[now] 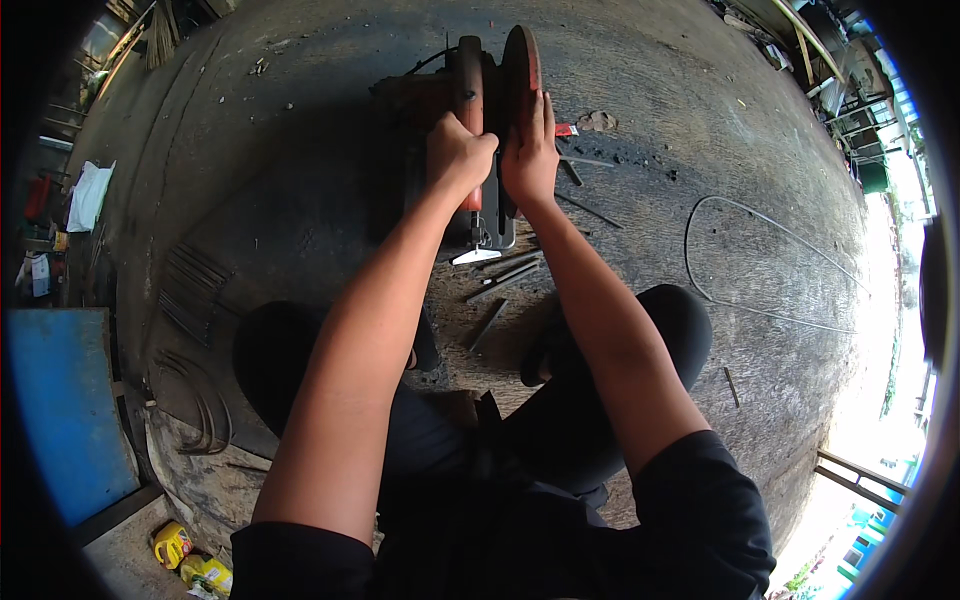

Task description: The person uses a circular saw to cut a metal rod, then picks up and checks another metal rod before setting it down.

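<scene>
A cut-off saw (480, 90) with a reddish handle and a round red blade guard (521, 60) stands on the concrete floor in front of me. My left hand (458, 152) is closed around the saw's upright handle. My right hand (528, 150) lies flat against the side of the blade guard, fingers stretched upward. Several short cut metal rods (505, 275) lie on the floor just below the saw's base. I squat over them in dark clothes.
A bundle of straight rods (190, 285) and some bent ones (205, 415) lie at the left. A long bent wire (760, 260) curves across the floor at the right. A blue panel (60, 400) and yellow bottles (175, 545) sit at lower left.
</scene>
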### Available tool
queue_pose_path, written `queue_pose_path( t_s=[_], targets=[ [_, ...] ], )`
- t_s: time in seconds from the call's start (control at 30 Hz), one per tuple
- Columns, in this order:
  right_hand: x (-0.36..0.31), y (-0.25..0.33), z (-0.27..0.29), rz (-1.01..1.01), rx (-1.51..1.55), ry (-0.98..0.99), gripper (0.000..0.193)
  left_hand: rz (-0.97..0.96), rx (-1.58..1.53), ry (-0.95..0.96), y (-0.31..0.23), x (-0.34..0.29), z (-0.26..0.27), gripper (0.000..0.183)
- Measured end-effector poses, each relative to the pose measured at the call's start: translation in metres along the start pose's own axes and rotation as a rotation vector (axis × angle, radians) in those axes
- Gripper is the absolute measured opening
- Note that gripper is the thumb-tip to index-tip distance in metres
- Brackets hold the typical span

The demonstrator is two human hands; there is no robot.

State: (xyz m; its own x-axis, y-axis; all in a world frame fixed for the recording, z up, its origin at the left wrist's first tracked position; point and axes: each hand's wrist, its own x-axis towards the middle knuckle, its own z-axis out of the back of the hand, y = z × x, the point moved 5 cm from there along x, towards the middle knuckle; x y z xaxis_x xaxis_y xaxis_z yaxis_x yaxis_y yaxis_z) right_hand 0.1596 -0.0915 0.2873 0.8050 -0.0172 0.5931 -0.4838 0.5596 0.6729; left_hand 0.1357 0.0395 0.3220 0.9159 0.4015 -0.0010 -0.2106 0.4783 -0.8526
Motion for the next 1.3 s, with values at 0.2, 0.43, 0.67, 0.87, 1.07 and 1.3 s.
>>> queue_pose_path(
  t_s=[0.2, 0.43, 0.67, 0.87, 1.07, 1.3],
  targets=[
    [-0.0023, 0.0002, 0.0, -0.013, 0.002, 0.011, 0.063, 0.032, -0.01, 0.022, 0.005, -0.0005, -0.0026, 0.043],
    [-0.0017, 0.0036, 0.0016, -0.025, 0.011, 0.019, 0.063, 0.013, -0.007, 0.01, 0.0036, -0.0005, -0.0024, 0.044],
    [-0.0019, 0.0037, 0.0017, -0.018, 0.008, 0.007, 0.062, 0.002, 0.003, -0.002, 0.0025, -0.0026, -0.0009, 0.044],
    [-0.0028, 0.0017, 0.0006, -0.006, 0.0, 0.007, 0.061, -0.015, -0.009, -0.003, 0.0023, -0.0031, -0.0008, 0.043],
    [-0.0028, 0.0, -0.0001, -0.008, -0.023, 0.004, 0.064, -0.023, -0.005, 0.0, 0.0026, -0.0033, -0.0012, 0.044],
    [-0.0036, 0.0008, 0.0006, -0.019, -0.018, 0.006, 0.063, -0.038, 0.044, -0.022, 0.0068, 0.0, -0.0033, 0.046]
  ],
)
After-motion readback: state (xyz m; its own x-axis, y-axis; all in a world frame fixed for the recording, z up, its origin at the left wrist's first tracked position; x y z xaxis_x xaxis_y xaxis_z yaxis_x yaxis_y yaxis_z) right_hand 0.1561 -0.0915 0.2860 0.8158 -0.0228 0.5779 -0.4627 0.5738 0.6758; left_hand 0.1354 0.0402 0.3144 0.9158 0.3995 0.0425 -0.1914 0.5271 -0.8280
